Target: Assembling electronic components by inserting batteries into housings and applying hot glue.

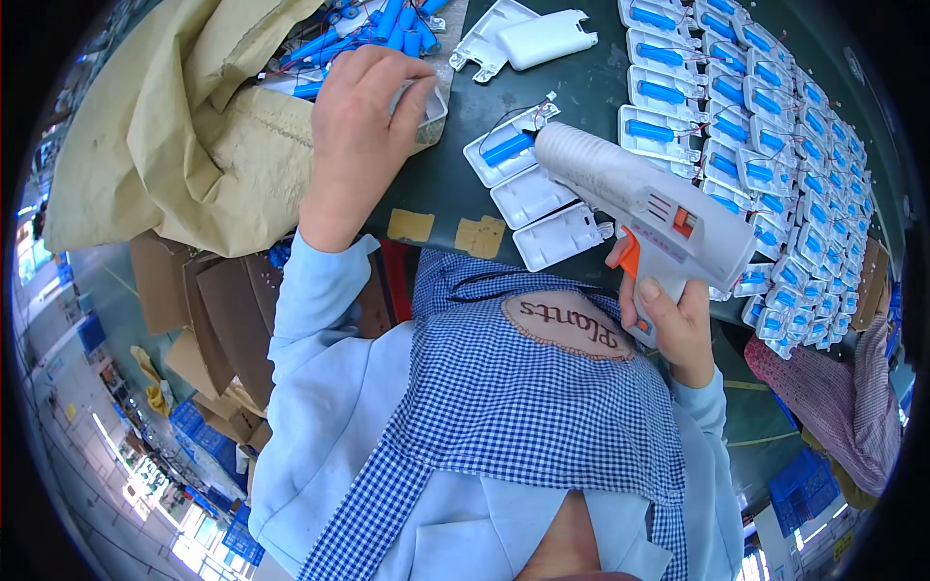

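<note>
My right hand (673,315) is wrapped round the handle of a white hot glue gun (644,189), a finger at its orange trigger. The dark nozzle is at a white shell holding a blue battery (508,149) with thin wires. Two bare white shells (560,237) lie in line below that one. My left hand (363,121) is at the upper left, beside the battery pile. Its thumb and index finger curl round the edge of a white plastic shell (435,105), partly hidden behind the hand.
Loose blue batteries (392,24) lie at the back beside a tan sack (184,145). White shells (547,39) rest at the far middle. Rows of shells with batteries (746,107) cover the table's right side. Tape pieces (480,235) mark the near edge; cardboard boxes (228,320) stand below left.
</note>
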